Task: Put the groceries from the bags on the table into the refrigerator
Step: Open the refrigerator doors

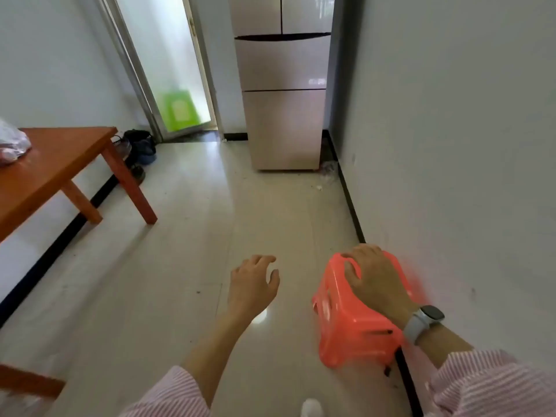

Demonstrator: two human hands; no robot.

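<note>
The refrigerator [284,85] stands at the far end of the room against the right wall, all its doors closed. A clear plastic grocery bag [12,144] lies on the brown wooden table [60,164] at the left edge of the view. My right hand [376,278] grips the top of a red plastic stool [352,326], fingers hooked into its handle slot, close to the right wall. My left hand [252,284] hangs empty over the floor, fingers loosely spread.
A frosted glass door [168,70] stands left of the refrigerator, with something green behind it. A dark bag and shoes [140,145] lie in the corner beyond the table. The tiled floor [210,206] runs between the table and the right wall.
</note>
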